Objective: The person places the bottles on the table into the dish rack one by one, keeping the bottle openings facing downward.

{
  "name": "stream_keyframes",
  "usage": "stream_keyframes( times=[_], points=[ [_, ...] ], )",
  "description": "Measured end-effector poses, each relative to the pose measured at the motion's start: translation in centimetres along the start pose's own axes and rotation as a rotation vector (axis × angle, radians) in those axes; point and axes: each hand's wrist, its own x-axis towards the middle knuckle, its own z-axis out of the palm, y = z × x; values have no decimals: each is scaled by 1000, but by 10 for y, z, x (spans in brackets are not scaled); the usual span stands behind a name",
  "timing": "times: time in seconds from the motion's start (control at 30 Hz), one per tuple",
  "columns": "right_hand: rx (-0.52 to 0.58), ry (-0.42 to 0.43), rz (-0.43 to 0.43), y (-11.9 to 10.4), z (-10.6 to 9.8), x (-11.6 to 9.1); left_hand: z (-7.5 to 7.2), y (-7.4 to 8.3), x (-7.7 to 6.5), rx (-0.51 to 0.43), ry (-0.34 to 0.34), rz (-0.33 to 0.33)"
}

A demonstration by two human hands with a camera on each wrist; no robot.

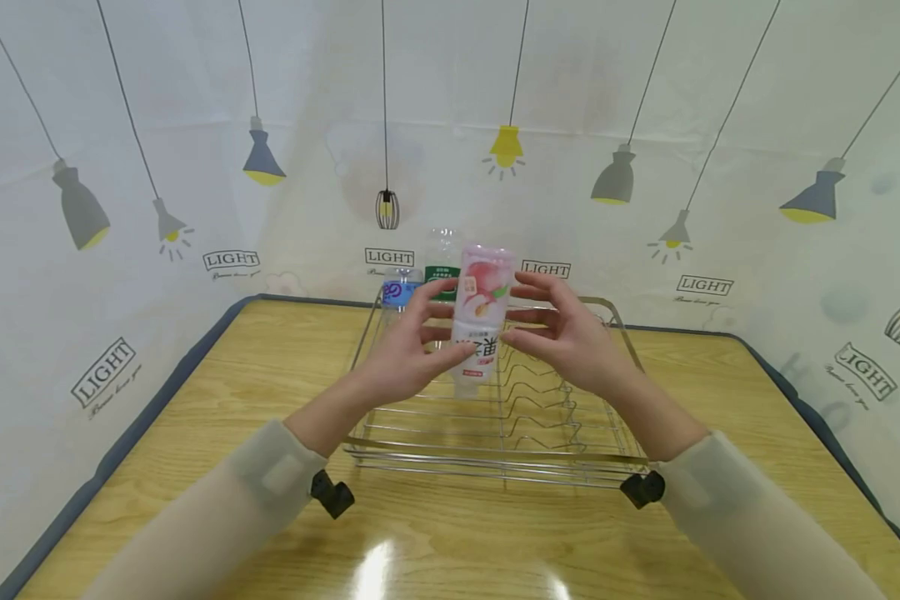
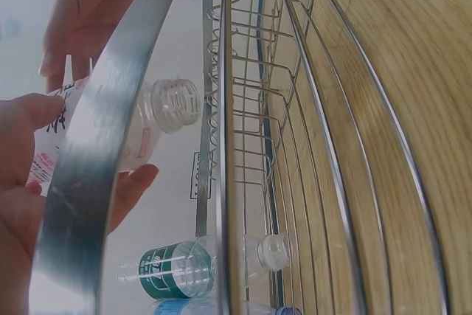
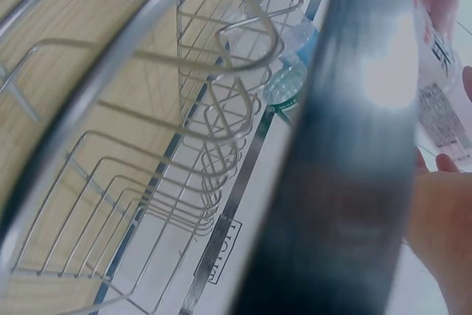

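Observation:
An uncapped clear plastic bottle (image 1: pixel 483 292) with a pink peach label is held upside down above the left half of a wire dish rack (image 1: pixel 495 455). My left hand (image 1: pixel 408 346) grips it from the left, thumb across the label and fingers behind. At its right side, my right hand (image 1: pixel 570 337) has loosely bent fingers, their tips right at the bottle's edge. The open bottle neck (image 2: pixel 177 105) points down toward the rack in the left wrist view. A barcode (image 3: pixel 442 119) on the label shows in the right wrist view.
Behind the held bottle, a green-labelled bottle (image 2: pixel 177 271) and a blue-labelled bottle (image 1: pixel 399 293) stand neck down in the rack's back left. Wavy wire dividers (image 1: pixel 540 408) run along the rack's right half. The rack sits on a wooden table (image 1: pixel 255 383) before a lamp-printed cloth (image 1: pixel 450 92).

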Motion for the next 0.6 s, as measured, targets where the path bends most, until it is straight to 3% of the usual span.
stream_keyframes(
  times=[0.6],
  points=[
    [38, -20, 35, -2, 14, 5, 2, 1, 1, -48, -25, 11]
  ],
)
